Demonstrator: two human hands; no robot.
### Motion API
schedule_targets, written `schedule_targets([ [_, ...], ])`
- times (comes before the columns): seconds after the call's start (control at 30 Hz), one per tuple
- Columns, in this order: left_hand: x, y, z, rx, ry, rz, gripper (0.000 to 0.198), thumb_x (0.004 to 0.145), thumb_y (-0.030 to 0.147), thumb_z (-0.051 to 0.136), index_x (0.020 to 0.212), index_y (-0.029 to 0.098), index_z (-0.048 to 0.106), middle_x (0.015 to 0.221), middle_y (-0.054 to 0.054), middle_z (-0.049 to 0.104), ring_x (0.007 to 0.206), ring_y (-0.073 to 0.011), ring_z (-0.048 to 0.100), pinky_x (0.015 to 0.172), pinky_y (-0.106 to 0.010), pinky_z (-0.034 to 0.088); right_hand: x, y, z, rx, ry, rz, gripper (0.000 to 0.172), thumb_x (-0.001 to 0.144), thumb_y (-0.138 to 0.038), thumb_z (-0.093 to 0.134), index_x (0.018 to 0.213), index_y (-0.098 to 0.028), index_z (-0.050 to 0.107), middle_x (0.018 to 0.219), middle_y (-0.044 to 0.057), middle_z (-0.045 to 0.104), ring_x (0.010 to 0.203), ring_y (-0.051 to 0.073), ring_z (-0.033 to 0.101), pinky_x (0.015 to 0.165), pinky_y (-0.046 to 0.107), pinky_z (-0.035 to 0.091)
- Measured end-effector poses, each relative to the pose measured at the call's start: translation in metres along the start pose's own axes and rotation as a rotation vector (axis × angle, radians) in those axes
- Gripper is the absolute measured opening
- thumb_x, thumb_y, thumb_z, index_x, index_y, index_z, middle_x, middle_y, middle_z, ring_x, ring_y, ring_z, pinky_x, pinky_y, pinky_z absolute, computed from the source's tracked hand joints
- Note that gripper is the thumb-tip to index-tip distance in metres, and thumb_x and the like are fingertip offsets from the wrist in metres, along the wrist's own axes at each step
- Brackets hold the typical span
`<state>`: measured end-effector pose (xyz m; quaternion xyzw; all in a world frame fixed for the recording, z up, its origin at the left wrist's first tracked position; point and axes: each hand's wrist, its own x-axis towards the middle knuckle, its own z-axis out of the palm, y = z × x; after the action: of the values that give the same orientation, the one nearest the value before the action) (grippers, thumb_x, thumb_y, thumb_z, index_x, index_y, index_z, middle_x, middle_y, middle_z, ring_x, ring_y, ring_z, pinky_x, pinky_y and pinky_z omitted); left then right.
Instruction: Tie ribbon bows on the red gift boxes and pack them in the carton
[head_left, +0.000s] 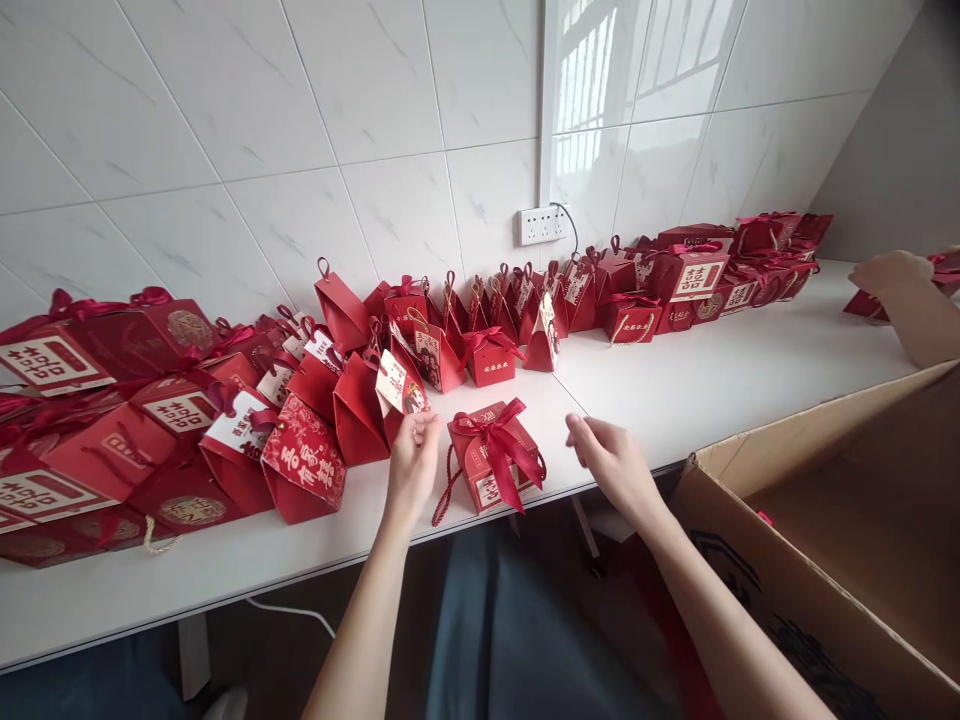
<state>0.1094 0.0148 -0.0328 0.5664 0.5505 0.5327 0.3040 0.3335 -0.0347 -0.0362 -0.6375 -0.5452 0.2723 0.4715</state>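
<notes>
Loosely curled and empty, the left hand (415,462) and right hand (616,462) flank, on the white table (600,385), a bow-tied red gift box (474,462), probably light, crushable and best held by its sides.

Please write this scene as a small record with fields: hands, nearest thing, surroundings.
Left hand: beside ribboned red box, nothing visible in grip
Right hand: box's other side, apart from it, fingers loosely curled
Surface: white table
Behind: many red boxes, tiled wall
Right side: cardboard carton, another person's hand
</notes>
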Motion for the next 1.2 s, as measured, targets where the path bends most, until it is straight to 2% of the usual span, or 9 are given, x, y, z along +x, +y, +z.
schedule_targets([
  [0.1, 0.001, 0.01, 0.007, 0.068, -0.037, 0.0, 0.033, 0.077, 0.05, 0.057, 0.086, 0.018, 0.06, 0.068, 0.001, 0.059, 0.063, -0.0147, 0.056, 0.062, -0.026, 0.043, 0.03, -0.012, 0.013, -0.024, -0.043, -0.025, 0.051, 0.082, -0.065, 0.037, 0.061, -0.019, 0.045, 0.056, -0.002, 0.044, 0.054, 0.013, 0.042, 0.054, 0.026, 0.033],
  [0.2, 0.001, 0.018, 0.013, 0.158, -0.099, 0.013, 0.027, 0.078, 0.045, 0.056, 0.085, 0.019, 0.061, 0.076, -0.002, 0.063, 0.071, -0.0168, 0.058, 0.065, -0.027, 0.043, 0.045, -0.02, 0.029, -0.026, -0.154, -0.005, 0.05, 0.083, -0.063, 0.039, 0.056, -0.021, 0.035, 0.054, -0.005, 0.034, 0.052, 0.011, 0.034, 0.052, 0.025, 0.029],
  [0.3, -0.002, 0.019, 0.011, 0.121, -0.166, -0.033, 0.022, 0.078, 0.041, 0.057, 0.08, 0.019, 0.06, 0.08, -0.002, 0.063, 0.07, -0.0153, 0.057, 0.065, -0.025, 0.043, 0.046, -0.021, 0.038, 0.037, -0.206, -0.012, 0.049, 0.083, -0.058, 0.042, 0.055, -0.021, 0.028, 0.053, -0.006, 0.026, 0.051, 0.009, 0.026, 0.05, 0.024, 0.023],
  [0.43, -0.009, 0.011, 0.003, 0.0, -0.231, -0.165, 0.026, 0.078, 0.045, 0.057, 0.08, 0.019, 0.055, 0.055, 0.006, 0.045, 0.05, -0.0095, 0.041, 0.049, -0.02, 0.033, 0.041, -0.016, 0.042, 0.215, -0.243, -0.01, 0.043, 0.084, -0.053, 0.042, 0.058, -0.021, 0.03, 0.055, -0.006, 0.029, 0.051, 0.009, 0.027, 0.048, 0.023, 0.024],
  [0.5, -0.012, 0.008, 0.001, -0.015, -0.233, -0.182, 0.028, 0.079, 0.047, 0.057, 0.077, 0.019, 0.053, 0.052, 0.007, 0.038, 0.049, -0.0086, 0.037, 0.048, -0.02, 0.03, 0.039, -0.013, 0.043, 0.288, -0.27, -0.004, 0.041, 0.084, -0.052, 0.042, 0.059, -0.021, 0.032, 0.055, -0.006, 0.031, 0.05, 0.009, 0.028, 0.047, 0.023, 0.024],
  [0.67, -0.014, 0.004, 0.004, -0.023, -0.228, -0.149, 0.027, 0.079, 0.046, 0.058, 0.077, 0.019, 0.053, 0.069, 0.003, 0.054, 0.064, -0.0107, 0.052, 0.059, -0.02, 0.041, 0.038, -0.009, 0.048, 0.475, -0.261, 0.056, 0.046, 0.081, -0.056, 0.047, 0.056, -0.021, 0.03, 0.053, -0.007, 0.026, 0.046, 0.007, 0.023, 0.043, 0.022, 0.02],
  [0.93, -0.021, -0.005, 0.007, -0.165, -0.068, -0.173, 0.029, 0.074, 0.044, 0.065, 0.084, 0.02, 0.053, 0.072, 0.001, 0.059, 0.064, -0.0112, 0.055, 0.058, -0.019, 0.044, 0.03, 0.0, 0.055, 0.528, -0.268, 0.16, 0.052, 0.08, -0.061, 0.048, 0.052, -0.022, 0.027, 0.046, -0.007, 0.023, 0.039, 0.007, 0.021, 0.038, 0.023, 0.02],
  [1.07, -0.026, 0.001, 0.002, -0.066, -0.074, -0.227, 0.035, 0.079, 0.053, 0.054, 0.07, 0.021, 0.046, 0.056, 0.005, 0.045, 0.049, -0.0091, 0.04, 0.045, -0.019, 0.034, 0.027, -0.001, 0.053, 0.426, -0.278, 0.1, 0.05, 0.083, -0.063, 0.043, 0.057, -0.021, 0.033, 0.049, -0.006, 0.029, 0.043, 0.008, 0.029, 0.042, 0.023, 0.025],
  [1.2, -0.027, 0.009, 0.001, 0.028, -0.111, -0.218, 0.04, 0.082, 0.05, 0.052, 0.059, 0.021, 0.036, 0.054, 0.005, 0.035, 0.049, -0.0092, 0.034, 0.044, -0.02, 0.029, 0.027, -0.005, 0.054, 0.326, -0.245, 0.023, 0.049, 0.083, -0.063, 0.044, 0.06, -0.02, 0.035, 0.055, -0.005, 0.032, 0.049, 0.008, 0.029, 0.045, 0.022, 0.024],
])
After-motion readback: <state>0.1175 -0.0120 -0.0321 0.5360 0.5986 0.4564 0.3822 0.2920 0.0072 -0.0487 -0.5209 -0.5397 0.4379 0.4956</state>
